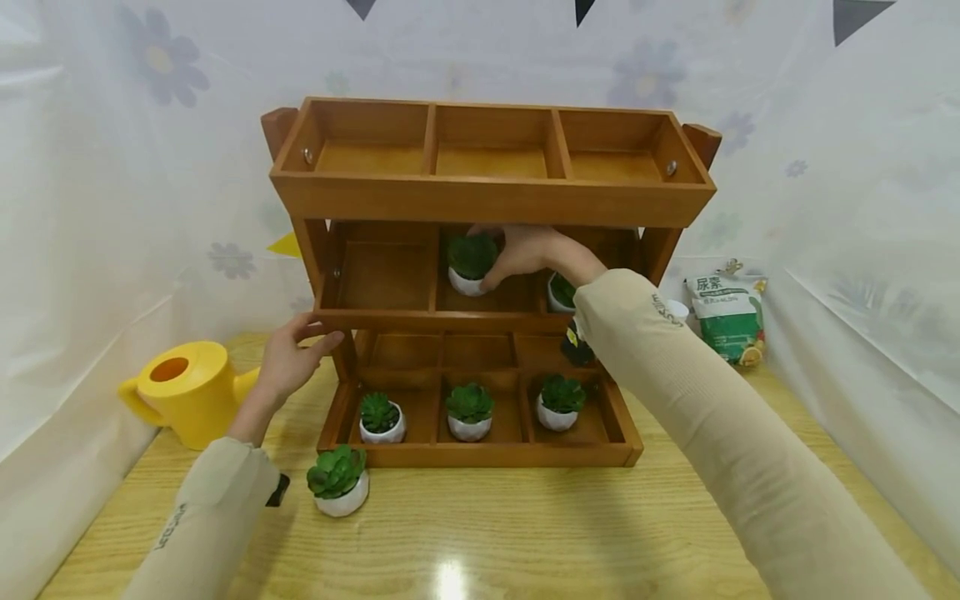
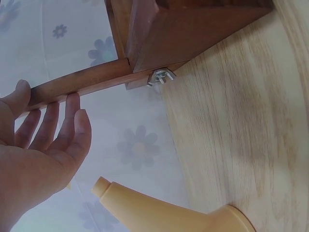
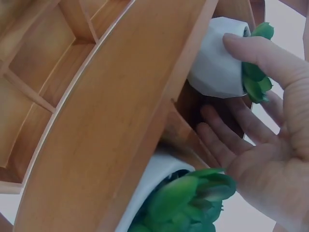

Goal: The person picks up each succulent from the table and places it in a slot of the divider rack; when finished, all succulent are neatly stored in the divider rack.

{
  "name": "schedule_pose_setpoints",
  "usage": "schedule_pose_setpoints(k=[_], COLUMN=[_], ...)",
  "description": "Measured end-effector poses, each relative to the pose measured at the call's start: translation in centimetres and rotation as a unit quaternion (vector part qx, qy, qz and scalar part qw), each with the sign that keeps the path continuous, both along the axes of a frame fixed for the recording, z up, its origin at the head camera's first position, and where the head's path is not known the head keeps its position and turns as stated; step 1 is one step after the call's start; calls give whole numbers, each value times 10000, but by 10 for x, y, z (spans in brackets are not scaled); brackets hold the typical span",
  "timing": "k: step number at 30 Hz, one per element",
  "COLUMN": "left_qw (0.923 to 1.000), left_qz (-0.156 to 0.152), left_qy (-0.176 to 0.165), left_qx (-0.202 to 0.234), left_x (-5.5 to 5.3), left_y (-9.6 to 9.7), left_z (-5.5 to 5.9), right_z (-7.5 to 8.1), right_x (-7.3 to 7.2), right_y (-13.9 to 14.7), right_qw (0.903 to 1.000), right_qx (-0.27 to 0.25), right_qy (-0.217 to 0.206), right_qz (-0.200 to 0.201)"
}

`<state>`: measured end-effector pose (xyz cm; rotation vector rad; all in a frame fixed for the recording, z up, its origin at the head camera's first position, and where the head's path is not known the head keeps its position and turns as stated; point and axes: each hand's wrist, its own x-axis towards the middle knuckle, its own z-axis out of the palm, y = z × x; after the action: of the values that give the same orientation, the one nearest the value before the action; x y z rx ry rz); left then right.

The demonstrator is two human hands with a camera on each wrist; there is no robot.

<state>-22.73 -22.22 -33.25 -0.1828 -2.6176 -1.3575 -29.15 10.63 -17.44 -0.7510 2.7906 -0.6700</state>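
Observation:
A three-tier wooden plant rack [image 1: 480,202] has three compartments in each tier. My right hand [image 1: 522,252] reaches into the middle tier and holds a potted succulent [image 1: 468,286] at its centre compartment. In the right wrist view, my thumb presses the white pot [image 3: 217,63] near its rim, with fingers on its far side. A second succulent [image 1: 561,293] sits in the right compartment, partly hidden by my sleeve. On the rack's left side, my left hand [image 1: 291,354] grips the side post [image 2: 79,79] between thumb and fingers.
Bottom-tier compartments hold a left succulent [image 1: 381,419], a middle succulent [image 1: 470,412] and a right succulent [image 1: 559,402]. Another succulent [image 1: 339,481] stands on the table before the rack. A yellow watering can [image 1: 191,396] is at left, a green-and-white bag [image 1: 727,321] at right.

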Motion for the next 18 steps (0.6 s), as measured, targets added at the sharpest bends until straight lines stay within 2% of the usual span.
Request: schedule_pose_setpoints(k=[7, 13, 18], left_qw=[10000, 10000, 10000], left_qz=[-3, 9, 41], left_qy=[-24, 3, 11], left_qx=[-3, -30, -47], left_x=[-1, -3, -5], left_y=[0, -1, -2], left_z=[0, -2, -2], right_z=[2, 2, 0], right_x=[2, 3, 4], right_y=[1, 5, 9], right_qw=[9998, 10000, 9997], right_qx=[165, 20, -144], right_qy=[-14, -63, -192], right_qz=[-60, 65, -65])
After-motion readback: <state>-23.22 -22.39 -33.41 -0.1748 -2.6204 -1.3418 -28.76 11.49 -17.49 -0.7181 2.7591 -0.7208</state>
